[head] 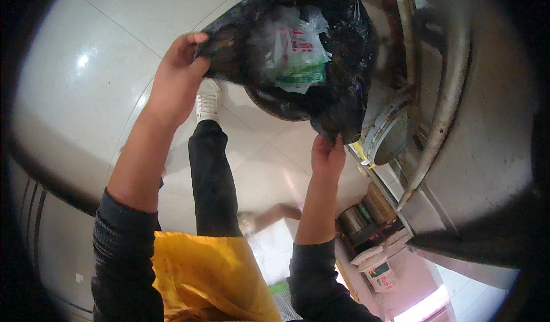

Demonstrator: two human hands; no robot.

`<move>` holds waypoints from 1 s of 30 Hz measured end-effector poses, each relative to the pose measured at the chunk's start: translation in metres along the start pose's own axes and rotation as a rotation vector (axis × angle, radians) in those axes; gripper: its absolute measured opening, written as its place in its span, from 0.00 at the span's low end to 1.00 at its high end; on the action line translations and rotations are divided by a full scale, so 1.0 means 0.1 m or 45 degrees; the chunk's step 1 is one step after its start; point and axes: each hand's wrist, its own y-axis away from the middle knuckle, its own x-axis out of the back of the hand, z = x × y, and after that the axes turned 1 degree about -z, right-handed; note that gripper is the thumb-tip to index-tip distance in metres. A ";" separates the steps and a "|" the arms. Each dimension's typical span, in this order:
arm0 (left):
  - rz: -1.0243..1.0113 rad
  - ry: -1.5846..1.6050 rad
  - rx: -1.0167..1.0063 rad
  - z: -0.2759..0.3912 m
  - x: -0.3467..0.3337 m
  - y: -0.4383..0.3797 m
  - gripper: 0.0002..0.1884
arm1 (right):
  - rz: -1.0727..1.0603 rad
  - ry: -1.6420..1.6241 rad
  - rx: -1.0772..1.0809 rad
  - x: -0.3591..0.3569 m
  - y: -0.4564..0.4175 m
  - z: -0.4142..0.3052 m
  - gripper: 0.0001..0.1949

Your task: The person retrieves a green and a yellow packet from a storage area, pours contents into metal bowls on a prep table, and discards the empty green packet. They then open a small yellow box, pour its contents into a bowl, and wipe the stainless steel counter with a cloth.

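A black plastic bag (348, 68) hangs open at the top of the view, over what looks like a round bin (275, 107). Pinching the bag's rim at its left side is my left hand (178, 72). My right hand (328, 154) grips a bunched part of the rim at the lower right. Inside the bag lies a crumpled white plastic bag (300, 51) with red and green print. The rest of the bag's contents is too dark to make out.
A steel counter with a curved metal rail (451, 94) runs along the right. Beside it is a round metal container (389, 137). Printed sacks (378, 272) lie lower right, near a box of goods (365, 219). My shoe (207, 103) stands on the tiled floor (99, 64).
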 end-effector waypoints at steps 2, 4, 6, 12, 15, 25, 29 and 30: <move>-0.084 -0.235 0.048 -0.19 0.23 0.01 0.23 | -0.029 -0.044 -0.078 0.15 -0.09 0.15 0.16; -0.207 -0.484 0.082 -0.42 0.34 -0.04 0.26 | -0.116 -0.123 -0.275 0.27 -0.22 0.38 0.19; -0.215 -0.909 -0.258 -0.59 0.34 -0.20 0.25 | -0.253 -0.021 -0.370 0.21 -0.50 0.60 0.20; -0.197 -0.985 -0.545 -0.75 0.25 -0.68 0.26 | -0.511 0.230 -0.345 0.09 -1.08 0.77 0.24; -0.271 -0.530 -0.176 -0.75 0.28 -0.78 0.27 | -0.358 0.338 -0.211 0.12 -1.14 0.73 0.25; -0.255 -0.984 -0.706 -0.72 -0.09 -1.32 0.24 | -0.107 0.714 0.074 -0.29 -0.21 0.44 0.21; -0.492 -0.256 -0.190 -0.47 -0.44 -1.52 0.24 | -0.300 0.506 0.119 -0.56 -0.28 0.52 0.19; -0.551 -0.229 -0.183 -0.41 -0.48 -1.56 0.26 | -0.275 0.493 0.114 -0.62 -0.31 0.52 0.19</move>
